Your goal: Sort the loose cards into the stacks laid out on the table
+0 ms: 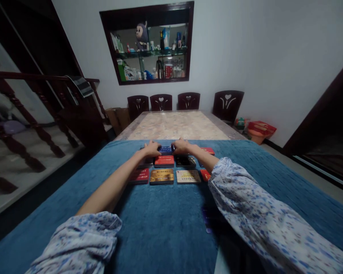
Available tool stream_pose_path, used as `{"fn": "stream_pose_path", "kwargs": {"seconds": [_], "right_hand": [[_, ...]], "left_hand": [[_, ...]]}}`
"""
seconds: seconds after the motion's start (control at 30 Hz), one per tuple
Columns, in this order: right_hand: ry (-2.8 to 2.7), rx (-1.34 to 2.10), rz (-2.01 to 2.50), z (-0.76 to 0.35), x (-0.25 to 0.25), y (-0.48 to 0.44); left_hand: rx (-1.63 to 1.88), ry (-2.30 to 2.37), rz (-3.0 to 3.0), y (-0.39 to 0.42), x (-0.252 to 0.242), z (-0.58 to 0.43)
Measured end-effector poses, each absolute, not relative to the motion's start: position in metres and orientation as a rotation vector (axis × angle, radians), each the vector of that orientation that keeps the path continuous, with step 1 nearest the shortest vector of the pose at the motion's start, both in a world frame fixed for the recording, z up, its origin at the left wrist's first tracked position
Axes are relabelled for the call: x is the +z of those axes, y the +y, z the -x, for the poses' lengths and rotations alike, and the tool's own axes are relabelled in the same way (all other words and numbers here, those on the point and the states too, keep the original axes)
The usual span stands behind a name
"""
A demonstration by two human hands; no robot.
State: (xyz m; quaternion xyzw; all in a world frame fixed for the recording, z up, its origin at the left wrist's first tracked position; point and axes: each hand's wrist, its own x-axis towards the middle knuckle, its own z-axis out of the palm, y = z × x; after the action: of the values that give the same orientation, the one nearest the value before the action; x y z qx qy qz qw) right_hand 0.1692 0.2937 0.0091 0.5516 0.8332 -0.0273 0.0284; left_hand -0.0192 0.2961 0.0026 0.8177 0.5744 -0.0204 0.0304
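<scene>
Stacks of cards lie in rows on a blue cloth. In the far row, my left hand (152, 148) is at the left side of a stack of blue cards (166, 150). My right hand (181, 147) closes on the same stack from the right, its fingers curled. Nearer me are a red stack (164, 161) and a black stack (185, 161). The front row has a dark red stack (140, 176), a gold stack (161, 176), a pale gold stack (188, 176) and an orange-red stack (205, 175), partly behind my right forearm. A dark blue card (208, 220) lies in shadow under my right sleeve.
The blue cloth (160, 228) covers the near part of a patterned table (183, 123). Several dark chairs (161, 102) stand at its far end. A wooden railing (31, 82) runs along the left, and a red bag (261, 128) sits on the right.
</scene>
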Motion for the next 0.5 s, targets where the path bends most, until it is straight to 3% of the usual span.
{"fn": "stream_pose_path", "kwargs": {"seconds": [0.5], "right_hand": [[2.538,-0.133,-1.746,-0.1651,0.0084,0.3022]], "left_hand": [[-0.078,1.764,-2.483,0.2998,0.0051,0.0179]]}}
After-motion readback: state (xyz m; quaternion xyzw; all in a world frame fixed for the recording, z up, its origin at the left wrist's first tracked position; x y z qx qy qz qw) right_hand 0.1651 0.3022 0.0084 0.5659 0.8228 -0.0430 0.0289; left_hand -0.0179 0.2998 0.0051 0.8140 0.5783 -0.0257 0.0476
